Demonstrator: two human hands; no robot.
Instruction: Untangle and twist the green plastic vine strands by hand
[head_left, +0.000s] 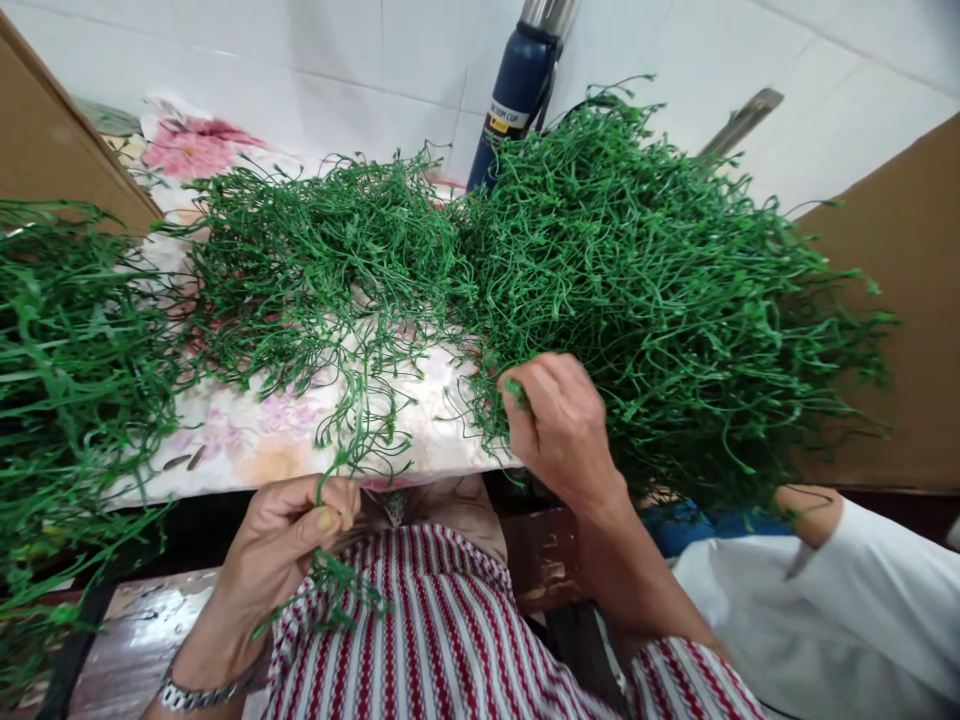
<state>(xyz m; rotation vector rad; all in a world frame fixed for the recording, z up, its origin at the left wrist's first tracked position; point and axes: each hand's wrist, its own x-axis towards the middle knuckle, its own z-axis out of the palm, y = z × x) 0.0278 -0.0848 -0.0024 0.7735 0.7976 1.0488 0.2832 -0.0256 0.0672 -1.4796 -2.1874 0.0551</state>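
Note:
Thin green plastic-looking stems lie over a floral cloth. My left hand [304,530], closed at the cloth's front edge, pinches a green stem piece [337,590] whose sprigs hang below the fingers and spread above them. My right hand [559,425] is closed at the lower left side of the large green heap [652,260], with a bit of green showing between thumb and fingers. A smaller green pile [322,240] lies at the back middle, and loose sprigs [367,400] trail from it toward my left hand.
Another green heap [75,370] fills the left side. A dark blue vacuum bottle [514,100] stands behind, by the tiled wall. Cardboard [900,300] borders the right, more cardboard [67,120] the left. A person's white sleeve [885,570] is at the lower right.

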